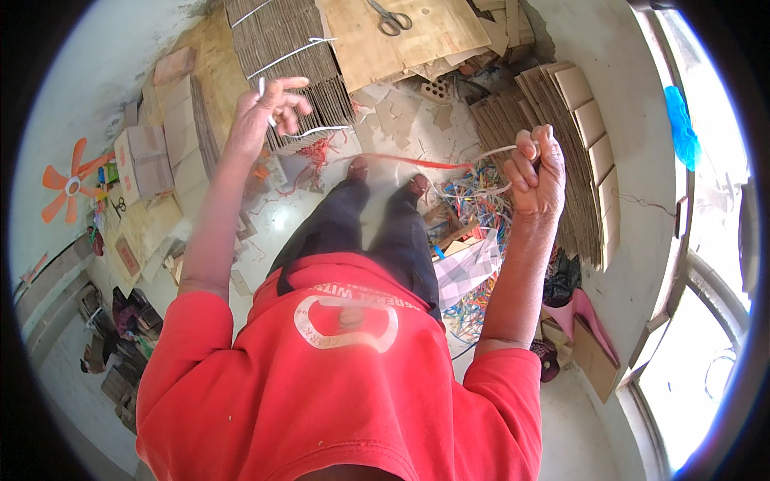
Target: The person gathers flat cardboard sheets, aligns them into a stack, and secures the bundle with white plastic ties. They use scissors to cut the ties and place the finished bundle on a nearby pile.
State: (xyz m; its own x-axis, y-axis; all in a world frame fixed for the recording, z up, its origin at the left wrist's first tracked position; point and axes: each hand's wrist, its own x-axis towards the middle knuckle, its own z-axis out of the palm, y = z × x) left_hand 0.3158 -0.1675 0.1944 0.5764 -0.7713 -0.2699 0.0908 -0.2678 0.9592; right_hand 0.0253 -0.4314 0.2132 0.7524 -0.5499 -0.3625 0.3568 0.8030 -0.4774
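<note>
My left hand is raised near the bundled cardboard, its fingers partly spread. A thin white cord passes through that hand, seemingly caught between thumb and fingers. My right hand is closed, with thumb and fingertips pinching a pale string. The string runs left into a blurred red strand across the space between my hands, above my feet. Another loop of it hangs under my right hand. Whether both hands hold one continuous string I cannot tell.
A tied stack of cardboard stands ahead, beside a wooden board with black scissors on it. More cardboard leans along the right wall. Tangled coloured strings lie near my feet. An orange fan is at left.
</note>
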